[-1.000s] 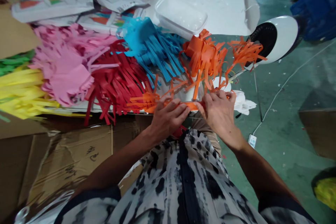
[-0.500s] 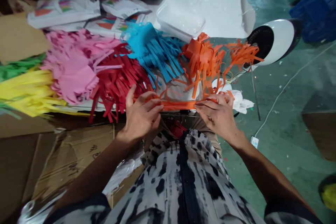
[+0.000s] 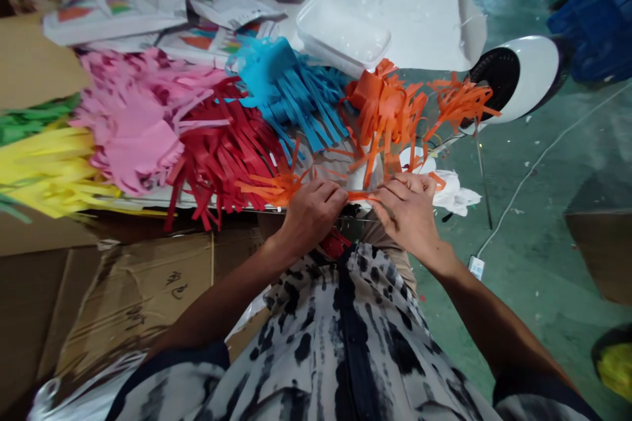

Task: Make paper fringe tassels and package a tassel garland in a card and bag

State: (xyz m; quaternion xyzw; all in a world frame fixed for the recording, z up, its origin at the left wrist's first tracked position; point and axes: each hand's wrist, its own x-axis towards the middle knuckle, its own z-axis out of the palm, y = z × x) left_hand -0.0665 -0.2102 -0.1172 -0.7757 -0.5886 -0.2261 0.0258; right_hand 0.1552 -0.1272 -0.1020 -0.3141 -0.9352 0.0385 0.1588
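1. At the counter's [image 3: 419,0] near edge, just before the person's shirt [image 3: 340,342], an orange strip [image 3: 359,197] is stretching between the two hands.
2. The left hand [image 3: 315,216] is gripping the strip, its fingers closing over the top; loose orange strands [image 3: 269,191] are spilling out on its left, reaching the red fringe [image 3: 227,151].
3. The right hand [image 3: 407,217] is gripping the strip's other side between thumb and fingers; its knuckles are hiding part of the orange.
4. Just beyond the hands, an orange fringe [image 3: 382,105] is trailing strands toward them, crowding that spot.
5. Left of it, a blue fringe [image 3: 284,89] is lying beside the red one, and pink [image 3: 138,131], yellow [image 3: 44,168] and green [image 3: 37,122] fringes are filling the counter's left side.
6. Behind the fringes, packets [image 3: 121,10] are piling up, and a clear tray [image 3: 343,36] is sitting beside them.
7. To the right, a white bundle [image 3: 454,194] is lying near the right hand, while a white-and-black device [image 3: 538,72] is standing farther off.
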